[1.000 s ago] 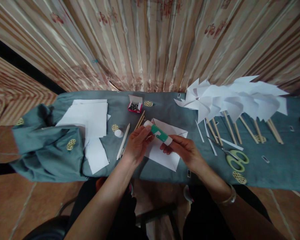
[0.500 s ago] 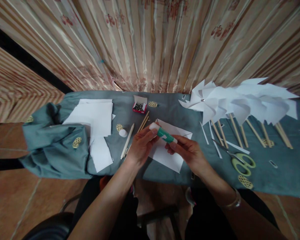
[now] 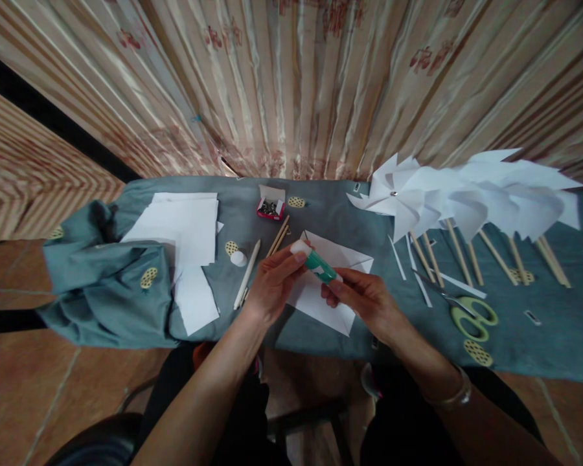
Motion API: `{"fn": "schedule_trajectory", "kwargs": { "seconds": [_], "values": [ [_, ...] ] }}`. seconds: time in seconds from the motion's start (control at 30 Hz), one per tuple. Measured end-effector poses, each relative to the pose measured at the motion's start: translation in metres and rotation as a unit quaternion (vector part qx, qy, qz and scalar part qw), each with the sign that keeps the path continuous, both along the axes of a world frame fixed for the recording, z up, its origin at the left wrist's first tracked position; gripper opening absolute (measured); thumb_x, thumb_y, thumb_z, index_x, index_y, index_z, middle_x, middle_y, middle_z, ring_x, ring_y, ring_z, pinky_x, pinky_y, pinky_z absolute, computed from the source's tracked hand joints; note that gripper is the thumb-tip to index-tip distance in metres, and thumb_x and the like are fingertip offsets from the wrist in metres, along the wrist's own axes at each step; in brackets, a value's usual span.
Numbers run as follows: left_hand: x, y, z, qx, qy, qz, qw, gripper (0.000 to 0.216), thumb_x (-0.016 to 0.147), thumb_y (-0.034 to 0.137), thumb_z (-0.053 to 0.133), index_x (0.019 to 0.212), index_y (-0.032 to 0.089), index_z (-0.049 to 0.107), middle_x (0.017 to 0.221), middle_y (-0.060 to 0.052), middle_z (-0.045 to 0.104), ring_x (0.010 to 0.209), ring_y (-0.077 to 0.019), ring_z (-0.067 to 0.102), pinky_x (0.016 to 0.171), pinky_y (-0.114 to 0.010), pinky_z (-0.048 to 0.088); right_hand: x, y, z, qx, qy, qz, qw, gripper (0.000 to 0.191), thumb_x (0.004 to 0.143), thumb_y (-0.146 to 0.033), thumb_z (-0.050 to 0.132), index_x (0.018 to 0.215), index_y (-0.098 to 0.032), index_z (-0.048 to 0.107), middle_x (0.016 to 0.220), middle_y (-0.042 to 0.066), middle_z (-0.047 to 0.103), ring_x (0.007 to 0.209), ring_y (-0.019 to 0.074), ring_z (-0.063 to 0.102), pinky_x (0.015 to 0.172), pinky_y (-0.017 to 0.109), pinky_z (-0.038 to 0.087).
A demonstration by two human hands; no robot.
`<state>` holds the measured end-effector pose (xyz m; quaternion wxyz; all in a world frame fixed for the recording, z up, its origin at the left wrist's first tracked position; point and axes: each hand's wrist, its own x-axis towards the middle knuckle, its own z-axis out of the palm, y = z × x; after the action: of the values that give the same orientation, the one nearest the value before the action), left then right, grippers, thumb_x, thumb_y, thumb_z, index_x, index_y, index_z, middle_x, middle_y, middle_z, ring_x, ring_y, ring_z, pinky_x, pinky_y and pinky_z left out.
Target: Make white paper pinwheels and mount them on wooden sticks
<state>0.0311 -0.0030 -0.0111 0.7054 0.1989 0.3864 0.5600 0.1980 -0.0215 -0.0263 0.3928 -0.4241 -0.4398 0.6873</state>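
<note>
A green and white glue stick [image 3: 320,266] is held between both hands, tilted, above a sheet of paper. My left hand [image 3: 276,278] pinches its white upper-left end. The fingers of my right hand [image 3: 359,292] are closed round its lower-right end. Under the hands lies a white square paper [image 3: 328,310] with creases and cut lines near its corners, partly hidden by my fingers. Left of my left hand, a small white cap [image 3: 238,258] stands on the cloth beside a white pencil [image 3: 247,275]. Wooden sticks [image 3: 278,236] lie just behind that hand.
Paper sheets [image 3: 189,223] and a cut piece [image 3: 197,301] lie left. A red box of metal pins [image 3: 271,206] sits at the back. White paper pinwheels [image 3: 466,194] on sticks line the right, with paper strips [image 3: 420,278] and green-handled scissors [image 3: 473,317] before them.
The glue stick has shifted very slightly and is tilted a little more steeply, its right end lower. Both hands keep their hold; the things on the table have not moved.
</note>
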Motion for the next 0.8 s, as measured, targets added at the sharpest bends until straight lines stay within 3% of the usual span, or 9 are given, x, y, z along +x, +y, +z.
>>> {"fn": "schedule_trajectory", "kwargs": {
  "seconds": [0.37, 0.57, 0.8],
  "values": [
    [0.002, 0.002, 0.001, 0.012, 0.015, -0.002, 1.0, 0.031, 0.061, 0.032, 0.084, 0.086, 0.015, 0.076, 0.082, -0.003, 0.073, 0.075, -0.0109, 0.063, 0.075, -0.022, 0.049, -0.007, -0.003, 0.002, -0.065, 0.07, -0.029, 0.995, 0.029, 0.071, -0.046, 0.076, 0.081, -0.019, 0.073, 0.069, 0.001, 0.069, 0.059, 0.01, 0.058, 0.057, 0.024, 0.046],
    [0.005, 0.0, 0.003, 0.02, 0.025, 0.002, 0.999, 0.025, 0.06, 0.025, 0.084, 0.082, 0.018, 0.076, 0.082, 0.001, 0.073, 0.075, -0.0097, 0.064, 0.076, -0.021, 0.049, -0.003, 0.001, 0.009, -0.103, 0.114, -0.06, 0.986, 0.028, 0.066, -0.041, 0.081, 0.079, -0.018, 0.075, 0.07, 0.003, 0.073, 0.059, 0.0086, 0.062, 0.057, 0.02, 0.049],
    [0.023, -0.005, 0.003, 0.052, 0.015, -0.01, 0.998, 0.022, 0.063, 0.016, 0.08, 0.084, 0.018, 0.074, 0.083, 0.001, 0.072, 0.08, -0.0096, 0.065, 0.085, -0.023, 0.048, 0.0, 0.01, 0.01, -0.174, 0.269, -0.14, 0.937, 0.025, 0.055, -0.024, 0.089, 0.072, -0.019, 0.072, 0.071, -0.002, 0.071, 0.061, 0.0067, 0.063, 0.063, 0.016, 0.055]
  ]
}}
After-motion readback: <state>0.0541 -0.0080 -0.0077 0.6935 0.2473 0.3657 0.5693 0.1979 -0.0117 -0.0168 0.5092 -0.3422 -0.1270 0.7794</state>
